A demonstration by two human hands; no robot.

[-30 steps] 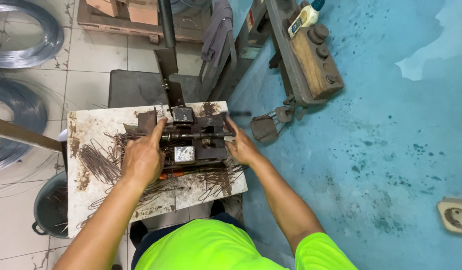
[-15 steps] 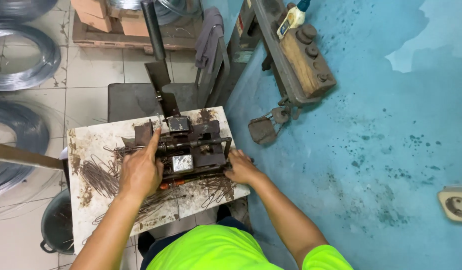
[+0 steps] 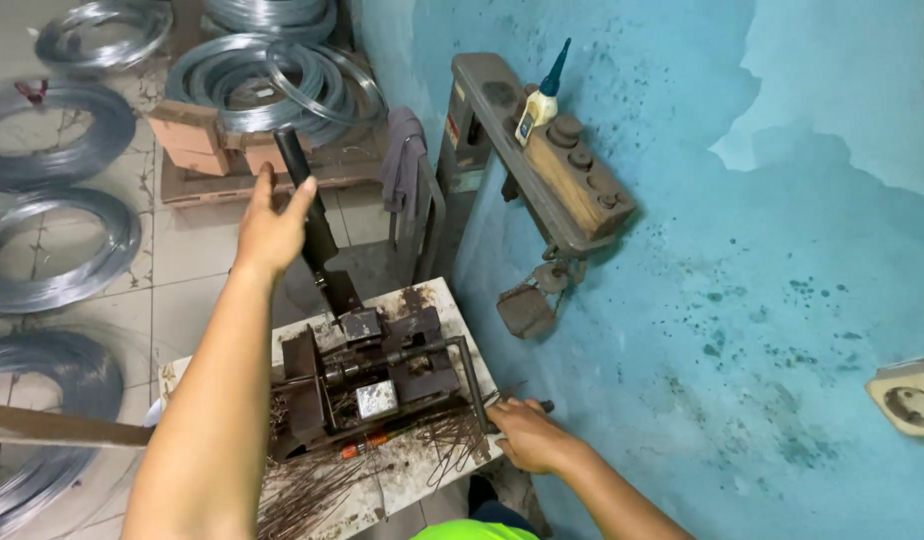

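A rusty hand-operated wire bending machine [image 3: 367,385] sits on a stained white tabletop [image 3: 422,470]. Its long lever with a black handle [image 3: 300,195] rises toward the upper left. My left hand [image 3: 270,222] is raised at the handle with fingers apart, the lever lying between thumb and fingers. My right hand [image 3: 527,437] rests at the table's right edge, curled around the lower end of a bent dark wire rod [image 3: 470,375] that comes out of the machine. Several short cut wire pieces [image 3: 312,490] lie in front of the machine.
Large coils of grey wire [image 3: 52,240] lie on the tiled floor at left, more on a wooden pallet [image 3: 252,85]. A rusty bar [image 3: 52,428] juts in from the left. A metal stand with a glue bottle [image 3: 540,98] stands against the blue wall; a socket [image 3: 907,395] is at right.
My left hand has left the machine and risen to the lever handle. My right hand slid down to the table's right edge. The view tilted up.
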